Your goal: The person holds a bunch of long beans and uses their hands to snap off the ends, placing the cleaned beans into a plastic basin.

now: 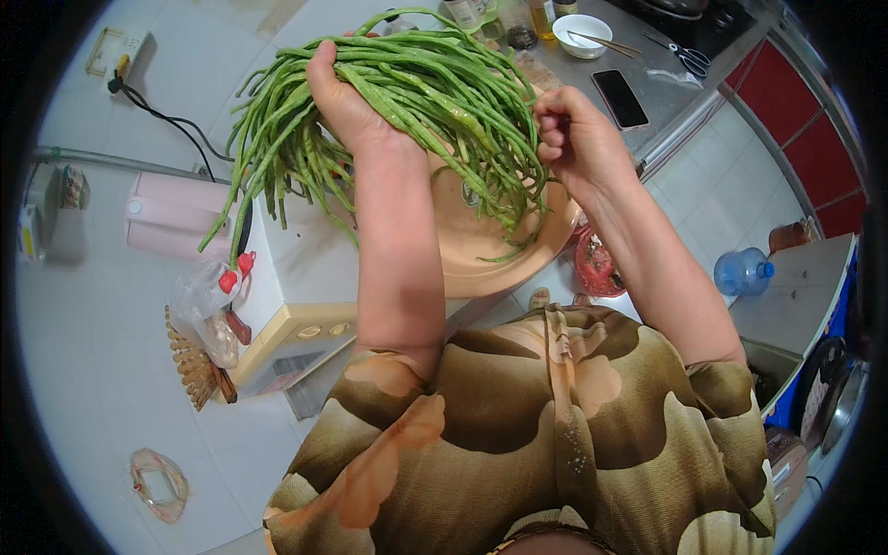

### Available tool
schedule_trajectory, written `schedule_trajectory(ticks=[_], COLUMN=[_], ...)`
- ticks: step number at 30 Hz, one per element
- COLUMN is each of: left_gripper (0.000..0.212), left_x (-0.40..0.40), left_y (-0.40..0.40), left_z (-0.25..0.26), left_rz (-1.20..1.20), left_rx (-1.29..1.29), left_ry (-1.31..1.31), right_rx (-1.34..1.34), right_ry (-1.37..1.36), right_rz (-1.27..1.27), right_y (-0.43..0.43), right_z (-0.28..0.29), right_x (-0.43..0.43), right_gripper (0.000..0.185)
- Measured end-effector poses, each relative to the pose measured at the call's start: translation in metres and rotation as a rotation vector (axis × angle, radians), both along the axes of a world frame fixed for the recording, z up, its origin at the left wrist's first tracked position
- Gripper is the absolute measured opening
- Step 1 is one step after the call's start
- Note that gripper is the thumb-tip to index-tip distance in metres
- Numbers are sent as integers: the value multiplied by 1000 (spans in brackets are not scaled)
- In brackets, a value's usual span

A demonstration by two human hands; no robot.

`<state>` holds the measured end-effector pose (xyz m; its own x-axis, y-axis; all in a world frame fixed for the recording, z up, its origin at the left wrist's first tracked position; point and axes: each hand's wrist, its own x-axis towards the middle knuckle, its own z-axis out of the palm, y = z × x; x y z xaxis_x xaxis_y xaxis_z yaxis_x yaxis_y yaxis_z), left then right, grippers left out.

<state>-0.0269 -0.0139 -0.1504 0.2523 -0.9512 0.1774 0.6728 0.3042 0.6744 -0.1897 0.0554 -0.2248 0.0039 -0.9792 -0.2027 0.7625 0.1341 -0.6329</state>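
Note:
A large bunch of green long beans point(430, 90) hangs draped over my left hand point(340, 97), whose thumb presses on top while most of the fingers are hidden under the beans. At the bunch's right side, my right hand point(565, 132) has its fingers curled, touching the edge of the beans; whether it pinches one is not clear. Below the bunch is a wide peach-coloured plastic basin point(485, 274), with the drooping bean ends over it.
On the metal counter are a white bowl point(579, 47) with chopsticks, a smartphone point(619, 99), scissors point(687, 55) and bottles. A red basket point(596, 267) stands on the floor beyond the basin. A white appliance with knobs point(298, 333) is at left; a blue water jug point(742, 271) is at right.

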Motion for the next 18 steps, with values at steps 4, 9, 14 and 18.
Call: schedule_trajectory(ticks=[4,9,14,18], left_gripper=[36,30,27,26], left_x=[12,4,-11,-8], left_y=[3,-3,2,1], left_z=[1,2,6,5], left_rz=[-33,59,44,71], left_rx=[6,0,-11,-45], left_ry=[15,-21,13,-17], right_rx=[-60,-158,-355,-416], right_ry=[-158,-65,489,1029], right_rz=[-29,102,93,-113], right_y=[9,26,34,36], right_z=[-4,9,17,23], right_x=[-13,-28,-14,3], right_gripper=[7,9,18,22])
